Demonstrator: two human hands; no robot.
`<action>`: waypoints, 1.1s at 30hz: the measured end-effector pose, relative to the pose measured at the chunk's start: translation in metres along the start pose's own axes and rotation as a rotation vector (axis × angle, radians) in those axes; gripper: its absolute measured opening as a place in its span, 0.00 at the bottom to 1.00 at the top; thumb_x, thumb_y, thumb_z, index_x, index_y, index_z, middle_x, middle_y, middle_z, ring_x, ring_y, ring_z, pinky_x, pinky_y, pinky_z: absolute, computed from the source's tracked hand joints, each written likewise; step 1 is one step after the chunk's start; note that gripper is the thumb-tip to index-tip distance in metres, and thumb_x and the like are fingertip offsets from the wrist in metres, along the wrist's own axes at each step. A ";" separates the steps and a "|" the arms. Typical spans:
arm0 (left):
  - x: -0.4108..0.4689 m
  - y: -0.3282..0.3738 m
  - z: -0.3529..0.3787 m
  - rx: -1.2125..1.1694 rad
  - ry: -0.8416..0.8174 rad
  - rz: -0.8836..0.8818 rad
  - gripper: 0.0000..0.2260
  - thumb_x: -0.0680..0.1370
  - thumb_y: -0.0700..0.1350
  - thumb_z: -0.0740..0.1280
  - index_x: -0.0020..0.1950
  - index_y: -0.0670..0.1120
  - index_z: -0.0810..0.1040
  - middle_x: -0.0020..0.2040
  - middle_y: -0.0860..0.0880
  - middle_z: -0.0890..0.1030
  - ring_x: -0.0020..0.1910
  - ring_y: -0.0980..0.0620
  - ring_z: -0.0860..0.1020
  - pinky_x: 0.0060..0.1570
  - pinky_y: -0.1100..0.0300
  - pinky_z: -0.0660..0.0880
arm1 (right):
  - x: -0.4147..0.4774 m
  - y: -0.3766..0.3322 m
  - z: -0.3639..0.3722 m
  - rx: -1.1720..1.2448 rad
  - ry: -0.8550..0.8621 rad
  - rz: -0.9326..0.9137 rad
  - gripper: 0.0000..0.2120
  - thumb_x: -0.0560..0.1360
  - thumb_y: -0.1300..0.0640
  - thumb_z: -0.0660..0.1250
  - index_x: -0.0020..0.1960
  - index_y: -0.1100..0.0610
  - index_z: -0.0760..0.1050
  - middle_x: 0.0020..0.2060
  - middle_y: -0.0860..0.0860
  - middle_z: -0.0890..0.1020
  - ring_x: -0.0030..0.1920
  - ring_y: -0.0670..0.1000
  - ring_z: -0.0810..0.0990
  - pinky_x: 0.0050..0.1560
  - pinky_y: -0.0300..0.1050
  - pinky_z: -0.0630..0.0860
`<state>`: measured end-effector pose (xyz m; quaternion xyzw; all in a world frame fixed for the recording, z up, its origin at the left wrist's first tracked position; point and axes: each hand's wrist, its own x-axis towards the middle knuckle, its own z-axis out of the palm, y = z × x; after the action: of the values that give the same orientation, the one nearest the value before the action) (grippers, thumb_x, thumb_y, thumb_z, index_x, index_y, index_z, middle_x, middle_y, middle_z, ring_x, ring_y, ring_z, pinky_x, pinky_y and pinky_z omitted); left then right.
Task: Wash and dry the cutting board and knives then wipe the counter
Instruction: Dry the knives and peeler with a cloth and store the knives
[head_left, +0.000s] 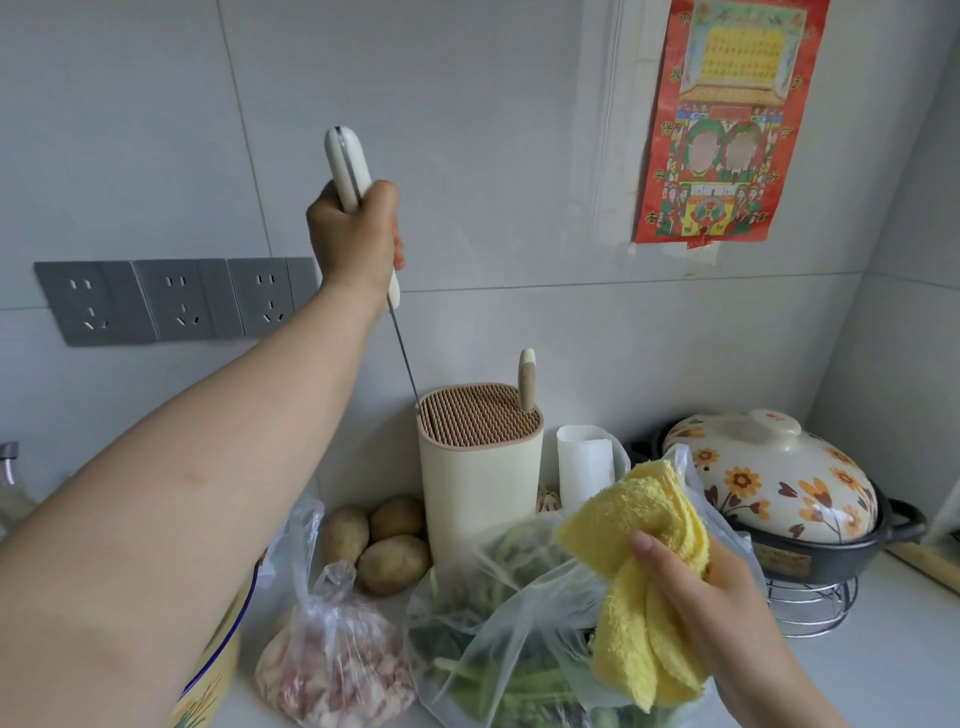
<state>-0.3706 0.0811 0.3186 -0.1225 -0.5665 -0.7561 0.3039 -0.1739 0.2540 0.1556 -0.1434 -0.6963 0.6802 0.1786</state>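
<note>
My left hand (356, 234) grips the cream handle of a knife (347, 166), held upright with the blade pointing down. The thin blade edge (405, 364) reaches the left rim of the cream knife block (480, 478), whose top is a brown slotted insert. A second knife handle (527, 379) sticks out of the block at the right. My right hand (711, 603) holds a folded yellow cloth (639, 571) in front of the block, lower right. The cutting board is not in view.
Three potatoes (387, 540) lie left of the block. A clear bag of meat (337, 665) and a bag of greens (514, 644) sit in front. A floral clay pot (769, 483) on a wire stand is at right. Wall sockets (176, 301) are at left.
</note>
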 end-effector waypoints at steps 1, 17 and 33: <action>0.002 0.000 -0.001 0.001 0.010 -0.001 0.05 0.62 0.43 0.59 0.30 0.46 0.62 0.16 0.55 0.63 0.16 0.55 0.61 0.20 0.68 0.59 | 0.001 0.000 0.001 -0.003 0.000 -0.002 0.03 0.71 0.59 0.68 0.39 0.54 0.76 0.24 0.44 0.81 0.29 0.43 0.79 0.26 0.32 0.72; -0.008 -0.008 -0.002 -0.026 -0.086 -0.071 0.06 0.62 0.42 0.58 0.30 0.45 0.61 0.16 0.55 0.62 0.16 0.54 0.60 0.21 0.68 0.58 | -0.002 -0.001 0.005 0.055 -0.019 0.071 0.02 0.72 0.59 0.66 0.42 0.54 0.74 0.37 0.54 0.80 0.41 0.55 0.79 0.41 0.47 0.76; -0.038 -0.104 -0.012 0.594 -0.274 -0.199 0.16 0.78 0.49 0.62 0.58 0.39 0.70 0.48 0.42 0.74 0.47 0.46 0.73 0.45 0.61 0.65 | -0.015 0.002 -0.013 0.058 -0.131 0.019 0.31 0.36 0.43 0.75 0.37 0.56 0.80 0.28 0.52 0.83 0.28 0.49 0.82 0.26 0.38 0.76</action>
<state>-0.4013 0.0997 0.2133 -0.0733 -0.8066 -0.5607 0.1722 -0.1548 0.2594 0.1527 -0.1002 -0.6852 0.7096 0.1302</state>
